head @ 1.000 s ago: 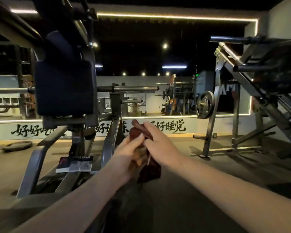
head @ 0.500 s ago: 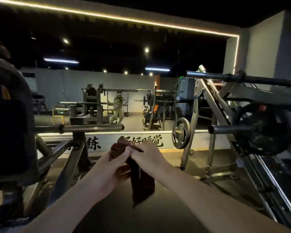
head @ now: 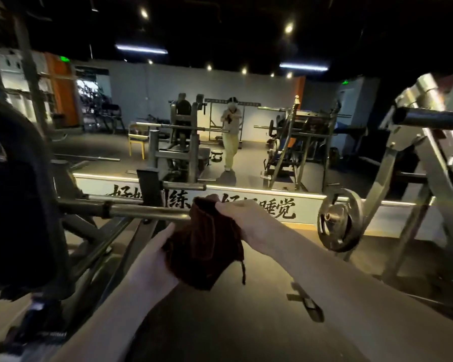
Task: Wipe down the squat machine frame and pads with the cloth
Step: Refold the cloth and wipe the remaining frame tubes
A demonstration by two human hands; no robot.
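Currently the cloth (head: 204, 244), a dark maroon piece, is held off the floor between both hands, bunched and hanging in folds. A thin cord or loose thread dangles at its lower right edge. The right hand (head: 246, 222) grips the cloth's upper edge, its fingers curled and pressed together round the fabric. The left hand (head: 152, 259) supports the lower left portion: the thumb lies on the near face, and the other fingers are hidden behind the fabric, so their spread cannot be told. The cloth's left edge is just beside the free end of a horizontal steel bar (head: 131, 211) on the squat machine frame (head: 148, 186); contact cannot be confirmed. A large dark pad (head: 19, 205) fills the left side of the view, well apart from the cloth. A weight plate (head: 340, 220) hangs on a neighbouring machine to the right. A wall mirror (head: 259, 100) beyond reflects a standing person (head: 230, 137).
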